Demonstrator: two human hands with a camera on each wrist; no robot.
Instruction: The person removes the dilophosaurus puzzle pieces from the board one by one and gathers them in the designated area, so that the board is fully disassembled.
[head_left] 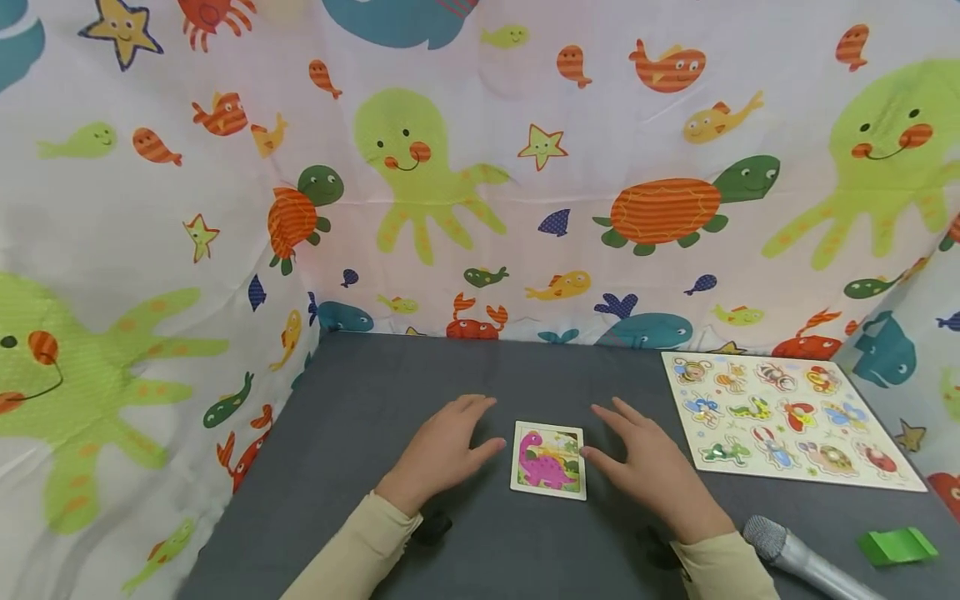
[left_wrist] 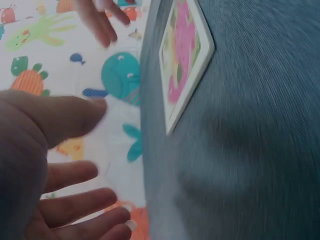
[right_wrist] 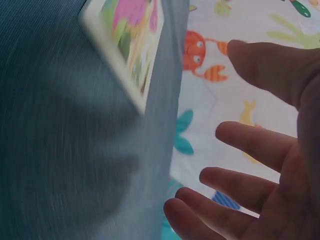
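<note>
A small square jigsaw puzzle (head_left: pixel 548 461) with a pink dinosaur and a pale frame lies flat on the dark grey table. To its left, my left hand (head_left: pixel 444 450) hovers with fingers spread loosely, holding nothing. On the other side my right hand (head_left: pixel 647 461) is held likewise, its thumb tip close to the puzzle's right edge; whether it touches I cannot tell in the head view. Both wrist views show the puzzle (left_wrist: pixel 186 55) apart from the fingers, and the right hand's fingers (right_wrist: pixel 250 145) curve slightly around nothing.
A large insect puzzle board (head_left: pixel 787 417) lies at the back right of the table (head_left: pixel 390 375). A silver microphone (head_left: pixel 802 558) and a green folded piece (head_left: pixel 897 547) are at the front right. A cloth with sea animals (head_left: pixel 525 275) hangs behind and at the sides.
</note>
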